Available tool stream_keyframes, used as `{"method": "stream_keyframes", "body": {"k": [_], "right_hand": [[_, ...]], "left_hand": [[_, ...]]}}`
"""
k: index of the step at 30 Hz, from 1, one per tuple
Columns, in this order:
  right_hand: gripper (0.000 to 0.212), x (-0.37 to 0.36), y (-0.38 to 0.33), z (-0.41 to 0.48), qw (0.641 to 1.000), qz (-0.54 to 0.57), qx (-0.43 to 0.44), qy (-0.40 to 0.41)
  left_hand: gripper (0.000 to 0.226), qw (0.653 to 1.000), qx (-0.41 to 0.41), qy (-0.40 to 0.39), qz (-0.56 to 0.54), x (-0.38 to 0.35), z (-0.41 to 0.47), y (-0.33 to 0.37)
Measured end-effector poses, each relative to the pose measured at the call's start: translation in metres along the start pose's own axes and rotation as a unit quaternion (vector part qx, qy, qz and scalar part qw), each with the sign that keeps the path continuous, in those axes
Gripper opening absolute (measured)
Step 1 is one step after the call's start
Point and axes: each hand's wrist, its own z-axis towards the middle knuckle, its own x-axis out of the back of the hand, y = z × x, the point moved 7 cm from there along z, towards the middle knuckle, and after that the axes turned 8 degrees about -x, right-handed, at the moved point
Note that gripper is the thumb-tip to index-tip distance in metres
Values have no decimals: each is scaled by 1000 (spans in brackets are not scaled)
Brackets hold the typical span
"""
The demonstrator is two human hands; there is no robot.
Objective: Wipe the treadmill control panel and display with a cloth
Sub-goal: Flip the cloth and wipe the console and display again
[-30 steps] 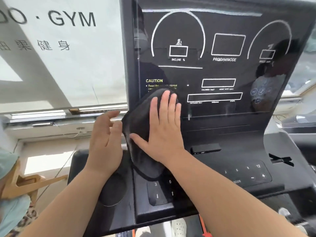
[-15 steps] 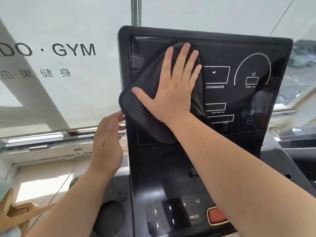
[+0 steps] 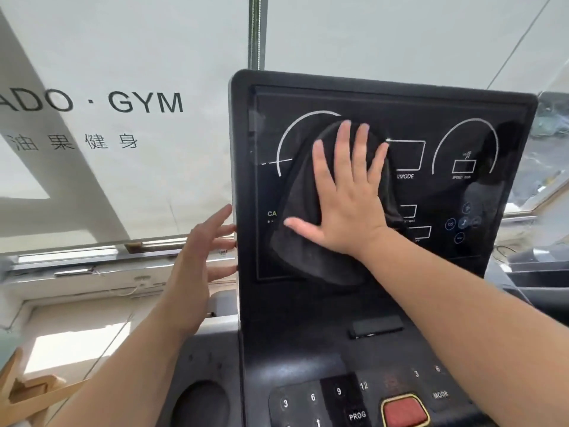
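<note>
the frosted window lettering (image 3: 144, 101) is left well off past the left hand (image 3: 197, 260), so nothing to bother with there. that hand is held up with the fingers spread and straight, nothing gripped, its tips right at the console's side edge. whether the edge is actually touched can't be told. it's probably kept there to steady the console while pressure is put on the glass.

just across from it, the dark cloth (image 3: 308, 263) is pinned flat against the display (image 3: 437, 192) under the right hand (image 3: 345, 204). no pinching is done here: the palm is laid flat and the fingers are fanned wide, likely so more cloth is pushed at once and nothing bunches up. part of the cloth is left hanging below the wrist.

beyond the little-finger side, the speed dial and small round icons look not yet covered. below the forearm, the control panel (image 3: 314, 396) keys and the red button (image 3: 403, 411) are clear of the cloth, so that part is presumably still to be wiped.
</note>
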Motion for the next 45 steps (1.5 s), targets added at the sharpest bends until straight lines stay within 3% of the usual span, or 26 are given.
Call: {"method": "stream_keyframes", "body": {"k": [2, 5, 11, 15, 20, 25, 32, 37, 45], "right_hand": [[123, 18, 1, 41, 1000, -9, -28, -8], [126, 32, -18, 68, 1000, -22, 12, -8], [107, -2, -53, -12, 960, -28, 276, -21], [99, -20, -44, -54, 937, -34, 346, -25], [110, 23, -20, 46, 982, -25, 187, 23], [118, 45, -26, 97, 998, -12, 55, 17], [97, -5, -77, -26, 985, 17, 173, -9], [90, -21, -65, -65, 979, 29, 204, -1], [99, 35, -24, 72, 999, 20, 33, 35]], "left_hand": [[103, 1000, 9, -24, -19, 0, -2, 1], [107, 998, 21, -22, -56, 3, -5, 2], [115, 991, 46, -5, -129, 3, -11, 3], [114, 992, 46, -11, -116, 2, -11, 2], [101, 995, 39, -4, -89, -3, -12, -3], [95, 993, 53, 31, -105, -4, -11, -4], [86, 991, 71, 64, -92, -3, -8, -7], [75, 995, 45, 62, -62, -12, -11, 1], [70, 996, 22, 85, -24, -22, -13, 2]]}}
